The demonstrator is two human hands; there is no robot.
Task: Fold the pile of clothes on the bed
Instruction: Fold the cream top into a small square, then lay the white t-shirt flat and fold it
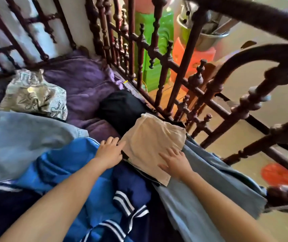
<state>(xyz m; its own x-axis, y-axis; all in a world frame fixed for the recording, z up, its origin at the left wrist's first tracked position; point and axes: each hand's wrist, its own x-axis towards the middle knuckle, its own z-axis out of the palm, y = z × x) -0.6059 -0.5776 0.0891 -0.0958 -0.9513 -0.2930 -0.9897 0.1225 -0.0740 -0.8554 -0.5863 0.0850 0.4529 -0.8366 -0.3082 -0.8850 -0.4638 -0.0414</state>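
A cream garment (150,137), folded into a soft, slightly creased rectangle, lies under the right hand (174,162), whose straight, spread fingers press flat on its near corner. The left hand (110,152), fingers relaxed and gripping nothing, touches its left edge, over a bright blue striped jacket (66,165).

cream cloth (150,142) hides part of the black garment (120,109).

Cream garment (150,142) folded flat, centre right; black garment (122,107) just beyond; blue striped jacket (80,172) rumpled, near left, unfolded
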